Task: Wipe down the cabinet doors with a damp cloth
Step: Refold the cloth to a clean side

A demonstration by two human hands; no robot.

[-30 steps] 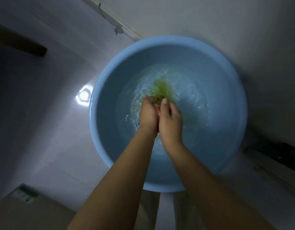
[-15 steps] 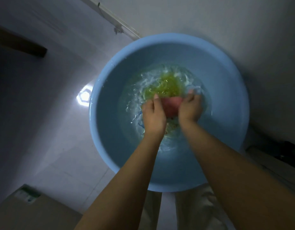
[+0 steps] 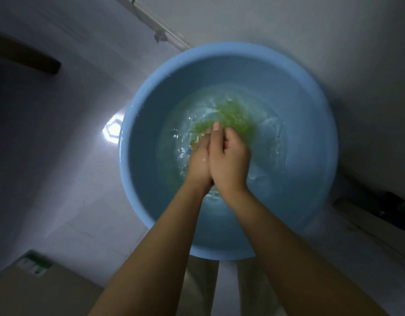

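Your left hand (image 3: 199,161) and right hand (image 3: 229,159) press together in the blue basin (image 3: 311,106), clutching a green cloth (image 3: 237,120) blurred underwater, your left fingers mostly hidden behind the right.

The big round plastic basin (image 3: 311,92) is light blue. The wet cloth (image 3: 238,120) under the water is yellow-green. The tiled floor (image 3: 60,156) is pale grey-white.

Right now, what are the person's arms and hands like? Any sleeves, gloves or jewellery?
Both forearms are bare up to the picture's edge: no sleeves show. The left hand and right hand wear no gloves, and no rings, watch or bracelet can be seen. The nails look short and unpainted. Light trousers show below, between the arms.
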